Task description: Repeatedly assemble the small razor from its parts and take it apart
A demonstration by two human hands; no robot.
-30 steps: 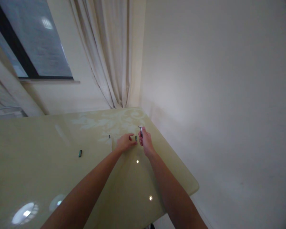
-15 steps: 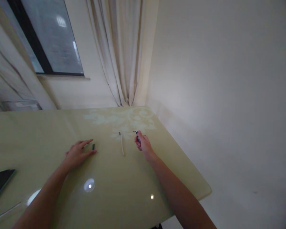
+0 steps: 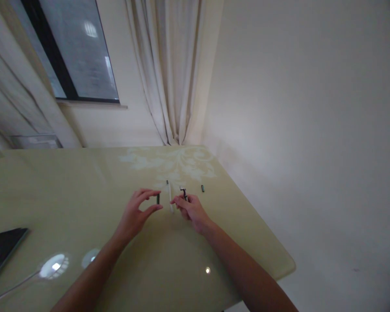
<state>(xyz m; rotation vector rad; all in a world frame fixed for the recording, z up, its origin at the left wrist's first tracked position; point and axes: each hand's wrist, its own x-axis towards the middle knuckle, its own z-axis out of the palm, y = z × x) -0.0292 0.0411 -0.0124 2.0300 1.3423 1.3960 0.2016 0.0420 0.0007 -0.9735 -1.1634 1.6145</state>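
My left hand (image 3: pixel 139 212) holds a small dark green piece (image 3: pixel 158 199) upright between thumb and fingertips. My right hand (image 3: pixel 191 211) is closed on a small black and silver tool (image 3: pixel 183 193), whose metal tip points up and left. A thin white stick with a dark tip (image 3: pixel 170 190) lies on the table between the hands, its lower part next to my right fingertips. Beyond my right hand, a small dark rectangular piece (image 3: pixel 203 188) lies on the table.
The glossy pale green table (image 3: pixel 162 268) has its right edge running along the wall. A dark flat object (image 3: pixel 4 247) lies at the far left, with a thin cable (image 3: pixel 14 288) near it. Curtains (image 3: pixel 169 65) and a window stand behind.
My left hand has moved right and lifted the green piece from the table. My right hand has shifted slightly left and down, and the small dark rectangular piece now shows beyond it.
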